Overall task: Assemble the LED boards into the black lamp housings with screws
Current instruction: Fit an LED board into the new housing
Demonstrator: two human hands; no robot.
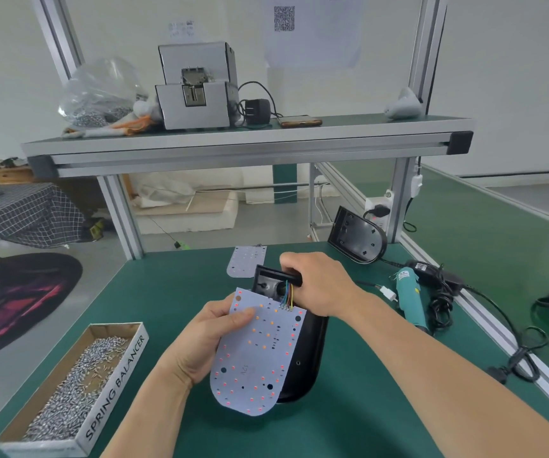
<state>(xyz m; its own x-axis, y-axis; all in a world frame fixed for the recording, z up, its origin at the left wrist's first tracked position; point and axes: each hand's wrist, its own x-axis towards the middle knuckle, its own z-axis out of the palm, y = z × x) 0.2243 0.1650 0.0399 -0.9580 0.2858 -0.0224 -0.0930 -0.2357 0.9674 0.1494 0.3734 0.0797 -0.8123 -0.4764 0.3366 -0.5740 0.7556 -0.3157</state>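
Table, near edge, left: open cardboard box (68, 385) full of loose screws (78, 375), untouched.

Step in hand (my reading): seating the LED board (259, 358) into the black lamp housing (309, 345). No screw is in yet.

Left hand (207, 342) holds the board by its left edge. The thumb lies flat on the printed face; the other fingers (220, 309) curl behind it and are mostly hidden. The board is tilted and not seated. Its rounded lower end hangs over the housing's near end, and its right edge lies across the housing's open side.

The coloured wires (288, 295) run from the board's top edge into the housing cavity, just beside the right hand (319, 285). That hand grips the housing's far, square end, fingers wrapped over the rim and pinning it to the table.

To do it well:
- Tuck the wires into the cavity first, so the board does not trap them.
- Square the board's outline to the housing.
- Lower it flat, not edge-first.
- Check that the holes sit over the bosses before letting go with the left hand.
- Keep the right hand's grip until the board rests level.

Risks are a pinched wire or a board riding up on the rim.

Further back:
- A spare LED board (246, 259) lies flat beyond the housing.
- An electric screwdriver (410, 299) lies to the right, well apart from both hands.
- A second housing (355, 236) leans against the frame post.

Shelf (233, 143) above: grey screw feeder (197, 94).
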